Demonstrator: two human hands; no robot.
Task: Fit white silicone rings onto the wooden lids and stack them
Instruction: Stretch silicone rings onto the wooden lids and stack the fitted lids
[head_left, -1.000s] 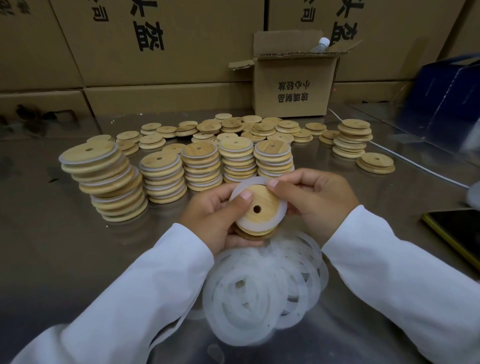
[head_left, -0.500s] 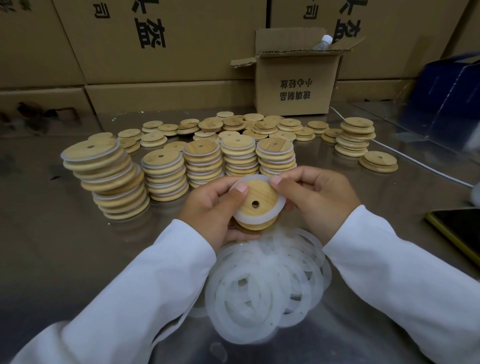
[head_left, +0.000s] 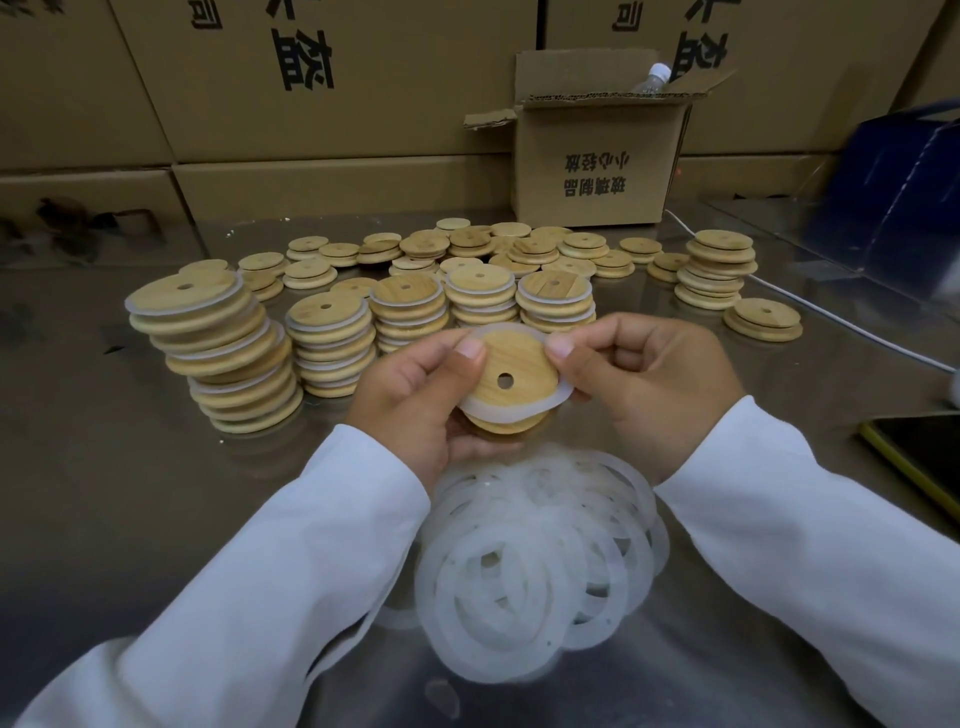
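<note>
1. A loose heap of translucent white silicone rings (head_left: 540, 561) is lying on the shiny metal table (head_left: 104, 493). It is nearest the person, just under and between the two wrists, probably so that either hand is reaching the next ring with almost no travel.
2. The left hand (head_left: 415, 400) and the right hand (head_left: 654, 384) are working close together above that heap. Both are clamped on one round pale wooden lid with a small hole (head_left: 511, 369). The left is cupping it from below while both thumbs are pinching its upper rim.
3. A white silicone ring (head_left: 498, 415) is sitting around the lid's raised step, with the lid tilting toward the face. Judging by the slack edge bulging beside the right fingers, the ring is not yet seated all round. The thumbs seem to be placed for pressing it down.
4. Just beyond the hands, stacks of ringed wooden lids (head_left: 332, 343) are standing in a row, within easy reach for setting this one on top. The tallest stack (head_left: 218, 358), beyond the left hand, is leaning, so it looks a poor choice for more.
5. Further off, bare wooden lids (head_left: 467, 249) are lying in low piles, apparently waiting for rings.
6. Farthest, beyond the right hand, an open brown cardboard box (head_left: 597, 171) is standing against a wall of cartons.
</note>
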